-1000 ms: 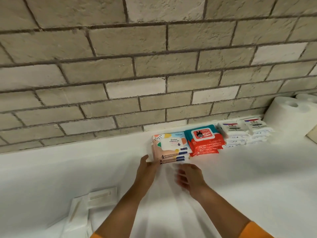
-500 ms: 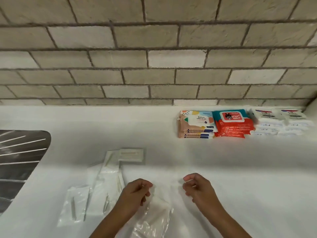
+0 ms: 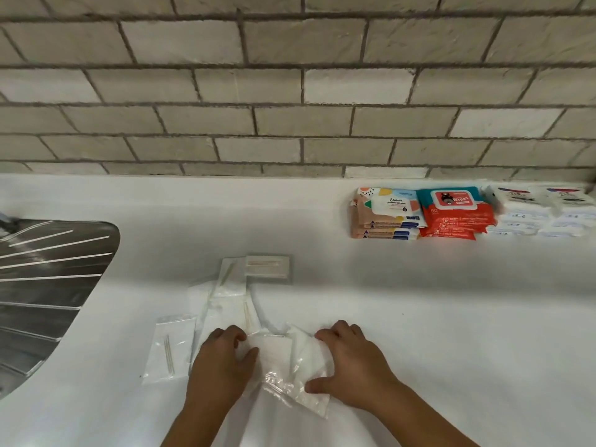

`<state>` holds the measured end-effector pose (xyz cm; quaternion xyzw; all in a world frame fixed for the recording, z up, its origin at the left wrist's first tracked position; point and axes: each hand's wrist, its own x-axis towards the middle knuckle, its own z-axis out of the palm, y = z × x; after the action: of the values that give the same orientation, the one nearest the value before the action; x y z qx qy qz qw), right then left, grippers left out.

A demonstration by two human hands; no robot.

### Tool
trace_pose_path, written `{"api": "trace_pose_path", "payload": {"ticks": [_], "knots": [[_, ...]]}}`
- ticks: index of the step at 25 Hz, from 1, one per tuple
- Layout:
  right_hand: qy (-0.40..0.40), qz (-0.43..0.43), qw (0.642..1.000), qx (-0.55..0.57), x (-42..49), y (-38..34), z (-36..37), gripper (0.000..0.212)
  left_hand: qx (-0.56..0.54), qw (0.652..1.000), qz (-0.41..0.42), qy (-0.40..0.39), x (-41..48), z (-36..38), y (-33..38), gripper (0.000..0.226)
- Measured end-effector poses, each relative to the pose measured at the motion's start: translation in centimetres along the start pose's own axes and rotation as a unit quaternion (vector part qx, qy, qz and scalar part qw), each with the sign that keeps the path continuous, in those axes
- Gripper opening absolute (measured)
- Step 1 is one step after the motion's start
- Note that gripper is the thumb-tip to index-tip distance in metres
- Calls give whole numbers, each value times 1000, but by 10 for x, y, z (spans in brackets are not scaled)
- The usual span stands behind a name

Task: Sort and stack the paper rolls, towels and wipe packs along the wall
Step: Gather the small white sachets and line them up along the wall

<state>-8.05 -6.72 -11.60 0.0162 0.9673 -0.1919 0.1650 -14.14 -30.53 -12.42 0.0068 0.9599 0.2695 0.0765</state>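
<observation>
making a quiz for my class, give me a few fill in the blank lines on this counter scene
1. The red-and-teal wipe pack stack sits against the ____ wall.
2. Both hands, left hand and right hand, rest on a clear ____ packet.
3. The ribbed steel drainboard lies at the ____ edge of the view.

Missing: brick; plastic; left

The bumpy brick wall (image 3: 290, 91) is pale grey-cream with dark grey lines. The smooth flat counter (image 3: 419, 317) is white. One stack of soft wipe packs (image 3: 385, 212) is peach with coloured blobs and blue strips. The next plastic wipe packs (image 3: 454, 212) are orange-red with teal tops.
</observation>
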Motion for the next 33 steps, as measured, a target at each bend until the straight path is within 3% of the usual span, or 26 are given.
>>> {"api": "trace_pose_path", "payload": {"ticks": [3,6,10,14,17,20,24,27,29,31,33], "knots": [[-5,0,1000,-16,4,-4,3,88,28,999,9,-29,1,-5,-6,32],[-23,32,999,15,11,-5,-5,85,48,997,13,-64,-5,-9,-2,60],[-51,57,996,43,16,-5,-10,68,136,980,97,-103,-17,-6,8,80],[-65,52,996,38,15,-5,-15,60,105,983,82,-125,-8,-6,7,83],[-81,47,990,101,14,0,-19,46,-1,989,39,-142,-1,-7,6,93],[-111,48,982,144,12,8,-28,35,-78,982,19,-168,3,-11,5,76],[-127,44,971,199,14,22,-29,32,-153,970,-2,-188,8,-14,4,32],[-75,52,932,350,19,32,-35,25,-276,941,-61,-184,15,-20,5,8],[33,101,865,491,27,34,-42,24,-383,904,-120,-147,24,-23,9,5],[136,170,788,576,42,36,-45,26,-420,895,-135,-67,38,-21,18,17],[201,211,740,606,66,36,-40,34,-420,901,-109,-15,53,-16,39,36]]}}
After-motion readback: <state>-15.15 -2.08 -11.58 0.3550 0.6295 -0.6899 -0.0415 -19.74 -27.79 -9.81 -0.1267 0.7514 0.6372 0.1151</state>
